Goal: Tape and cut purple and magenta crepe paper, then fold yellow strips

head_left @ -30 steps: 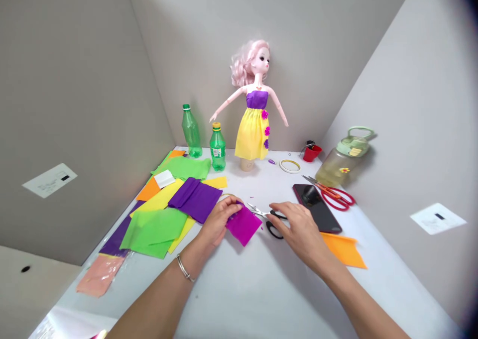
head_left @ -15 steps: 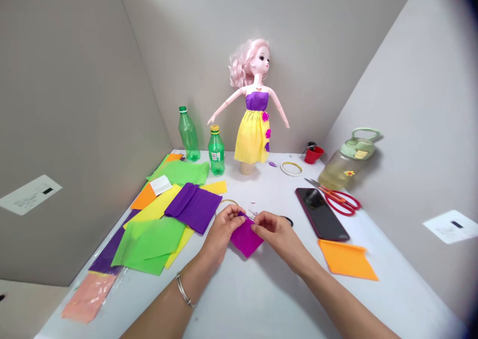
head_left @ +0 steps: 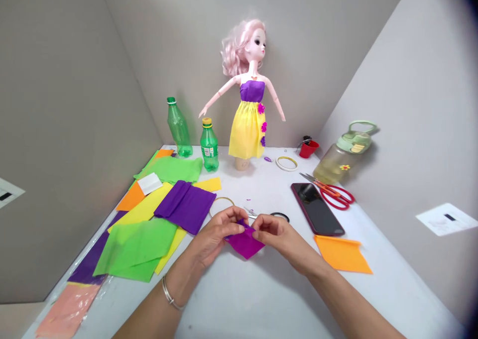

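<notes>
A magenta piece of cloth (head_left: 246, 246) hangs between my two hands above the table, its upper edge bunched and a darker purple bit showing there. My left hand (head_left: 220, 229) pinches its upper left edge between thumb and fingers. The upper right edge is pinched by my right hand (head_left: 274, 234). Just beyond my fingers lies a small pair of black-handled scissors (head_left: 280, 215), partly hidden. A thin gold ring (head_left: 221, 198) lies behind my left hand. Farther back stands a pink-haired doll (head_left: 252, 90) in a purple top and a yellow skirt with flowers.
Purple cloth (head_left: 186, 204) and green cloth (head_left: 130, 249) lie at left among other sheets. Two green bottles (head_left: 209, 150) stand behind. At right are a phone (head_left: 317, 209), red-handled scissors (head_left: 336, 197), orange cloth (head_left: 343, 254), a water bottle (head_left: 339, 155) and a red bucket (head_left: 308, 149).
The magenta cloth's top edge has become more gathered, with my fingers folding it. The view has shifted slightly, so the table items appear farther left.
</notes>
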{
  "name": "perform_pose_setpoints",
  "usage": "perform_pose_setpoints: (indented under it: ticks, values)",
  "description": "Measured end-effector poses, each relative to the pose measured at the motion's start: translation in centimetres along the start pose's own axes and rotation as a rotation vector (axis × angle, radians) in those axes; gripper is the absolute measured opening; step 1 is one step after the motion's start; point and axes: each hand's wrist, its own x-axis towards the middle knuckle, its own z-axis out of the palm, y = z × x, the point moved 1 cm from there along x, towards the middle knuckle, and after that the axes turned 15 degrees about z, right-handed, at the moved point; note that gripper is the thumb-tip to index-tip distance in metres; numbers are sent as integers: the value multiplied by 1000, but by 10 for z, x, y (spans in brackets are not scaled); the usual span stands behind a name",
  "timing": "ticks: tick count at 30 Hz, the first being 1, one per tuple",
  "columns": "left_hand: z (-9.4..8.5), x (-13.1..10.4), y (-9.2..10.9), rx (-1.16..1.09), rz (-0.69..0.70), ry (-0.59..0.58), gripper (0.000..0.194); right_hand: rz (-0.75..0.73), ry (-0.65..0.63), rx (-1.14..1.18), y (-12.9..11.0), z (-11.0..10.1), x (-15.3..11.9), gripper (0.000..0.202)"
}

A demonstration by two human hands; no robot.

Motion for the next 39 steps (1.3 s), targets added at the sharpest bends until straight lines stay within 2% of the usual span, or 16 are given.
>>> perform_pose_setpoints:
  ticks: [7,13,17,25,30,39]
  values:
    - [5,1,-6,63,-22,79,27,10,19,-24,-5,-3,-6,16]
    - [6,0,-14,101,-9,149,28,-41,180,-121,-7,3,-6,11]
    - [6,0,-16,96,-7,144,29,-53,215,-169,-9,6,-7,8]
    - [11,-1,-9,80,-51,90,30,-61,178,-124,-6,5,-6,6]
    - [7,-1,-3,13,-89,17,34,25,116,-1,-6,2,-5,14]
    - [1,-1,-6,246,-18,9,20,67,45,37,-3,-1,-7,23]
